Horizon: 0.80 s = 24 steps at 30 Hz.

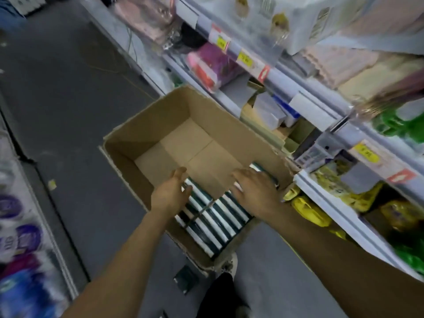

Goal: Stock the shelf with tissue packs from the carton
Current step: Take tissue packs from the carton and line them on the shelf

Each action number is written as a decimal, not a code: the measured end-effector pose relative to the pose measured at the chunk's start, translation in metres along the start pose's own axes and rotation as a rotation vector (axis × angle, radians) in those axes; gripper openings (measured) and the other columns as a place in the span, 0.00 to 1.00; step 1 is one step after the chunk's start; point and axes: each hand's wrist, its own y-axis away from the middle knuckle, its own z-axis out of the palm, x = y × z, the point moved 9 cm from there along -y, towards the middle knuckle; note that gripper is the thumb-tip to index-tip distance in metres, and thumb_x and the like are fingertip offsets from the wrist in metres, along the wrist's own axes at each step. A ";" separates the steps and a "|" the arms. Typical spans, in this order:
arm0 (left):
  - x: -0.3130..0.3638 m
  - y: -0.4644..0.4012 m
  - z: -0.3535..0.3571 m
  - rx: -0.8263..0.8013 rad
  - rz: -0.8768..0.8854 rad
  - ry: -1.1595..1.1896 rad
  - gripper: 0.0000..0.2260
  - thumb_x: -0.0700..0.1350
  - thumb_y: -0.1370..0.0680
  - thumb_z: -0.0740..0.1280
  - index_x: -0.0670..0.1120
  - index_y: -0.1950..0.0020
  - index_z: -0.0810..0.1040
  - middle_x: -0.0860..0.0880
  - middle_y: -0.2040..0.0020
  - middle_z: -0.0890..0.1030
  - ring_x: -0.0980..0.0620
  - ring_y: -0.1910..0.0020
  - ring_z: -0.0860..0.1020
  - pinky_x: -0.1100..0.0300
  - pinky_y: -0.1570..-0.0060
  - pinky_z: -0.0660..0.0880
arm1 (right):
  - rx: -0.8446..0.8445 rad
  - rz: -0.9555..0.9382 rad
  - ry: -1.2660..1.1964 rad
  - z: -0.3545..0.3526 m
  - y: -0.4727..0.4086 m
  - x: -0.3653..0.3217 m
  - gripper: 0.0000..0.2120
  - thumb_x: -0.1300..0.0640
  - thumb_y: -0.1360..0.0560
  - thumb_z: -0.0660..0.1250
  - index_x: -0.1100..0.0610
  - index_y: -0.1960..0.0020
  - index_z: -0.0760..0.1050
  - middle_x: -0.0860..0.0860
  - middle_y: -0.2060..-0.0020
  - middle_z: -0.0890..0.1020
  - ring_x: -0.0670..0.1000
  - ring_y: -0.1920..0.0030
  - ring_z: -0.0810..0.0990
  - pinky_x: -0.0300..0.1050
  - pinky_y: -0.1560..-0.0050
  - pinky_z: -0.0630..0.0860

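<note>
An open brown carton stands on the aisle floor beside the shelf. Its near end holds a row of dark green and white tissue packs standing on edge; its far half shows bare cardboard. My left hand reaches into the carton at the left end of the row, fingers relaxed and touching the packs. My right hand lies over the right end of the row, fingers spread across the pack tops. Whether either hand grips a pack is blurred.
White shelving on the right carries yellow packets, green packets, pink packs and price tags. A dark green pack lies on the grey floor by my shoe. Another rack with purple goods lines the left.
</note>
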 end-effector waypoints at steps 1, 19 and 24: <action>-0.009 -0.008 0.008 -0.022 -0.019 0.021 0.25 0.50 0.18 0.63 0.49 0.23 0.60 0.45 0.30 0.72 0.42 0.45 0.79 0.51 0.54 0.75 | -0.027 -0.009 -0.007 0.015 -0.006 -0.004 0.08 0.54 0.21 0.62 0.57 0.48 0.76 0.55 0.56 0.81 0.57 0.53 0.77 0.49 0.58 0.70; -0.076 -0.097 0.091 -0.310 -0.067 0.132 0.28 0.52 0.22 0.71 0.48 0.25 0.67 0.44 0.30 0.74 0.44 0.33 0.72 0.56 0.39 0.70 | -0.261 0.118 0.002 0.163 -0.067 0.000 0.15 0.53 0.21 0.59 0.53 0.66 0.63 0.47 0.67 0.70 0.51 0.59 0.74 0.44 0.52 0.64; -0.076 -0.097 0.089 -0.329 0.001 0.065 0.29 0.50 0.28 0.76 0.57 0.29 0.71 0.48 0.35 0.78 0.44 0.34 0.73 0.48 0.34 0.70 | -0.340 0.152 -0.081 0.164 -0.069 0.002 0.15 0.53 0.21 0.59 0.54 0.66 0.63 0.51 0.64 0.77 0.53 0.60 0.75 0.45 0.50 0.65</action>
